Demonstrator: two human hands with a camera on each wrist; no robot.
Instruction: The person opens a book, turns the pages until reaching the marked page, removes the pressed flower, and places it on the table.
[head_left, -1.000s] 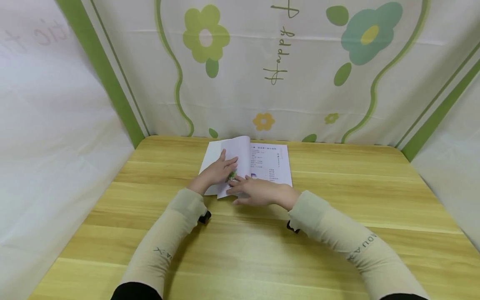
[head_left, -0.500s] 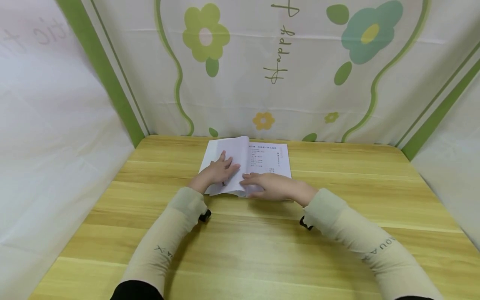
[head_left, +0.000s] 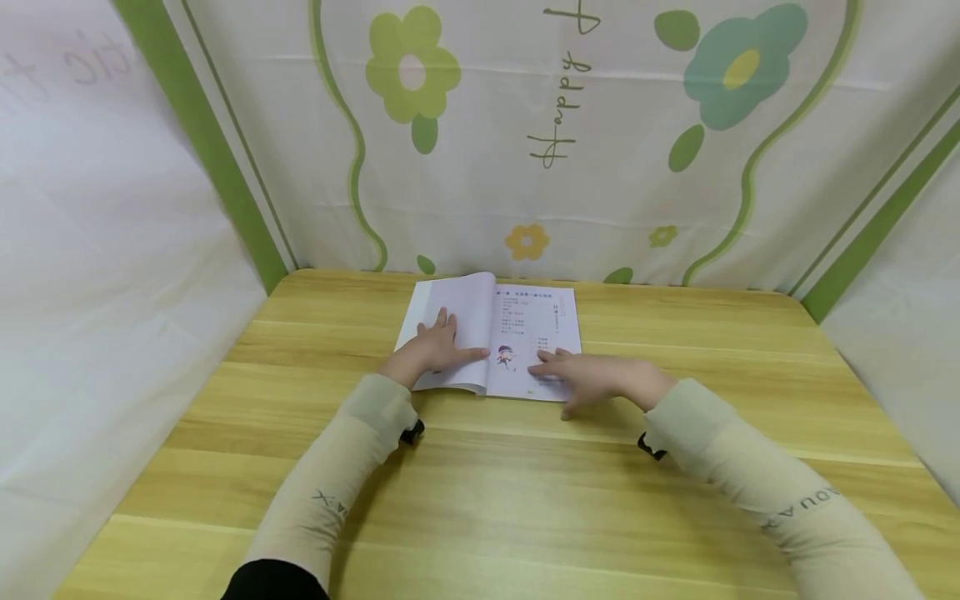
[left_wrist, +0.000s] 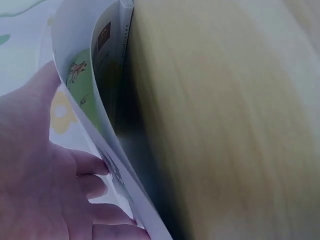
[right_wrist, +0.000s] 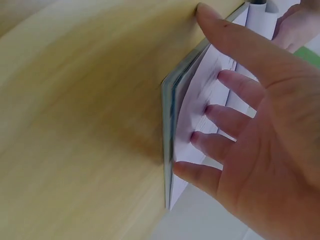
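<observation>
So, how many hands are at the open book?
2. The left hand rests with fingers spread on the left page; the right hand has its fingers over the lower part of the right page. No other hand shows.

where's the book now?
Head view: near the table's far edge, below the floral backdrop; left hand on the book's left page, right hand at its right side.
</observation>
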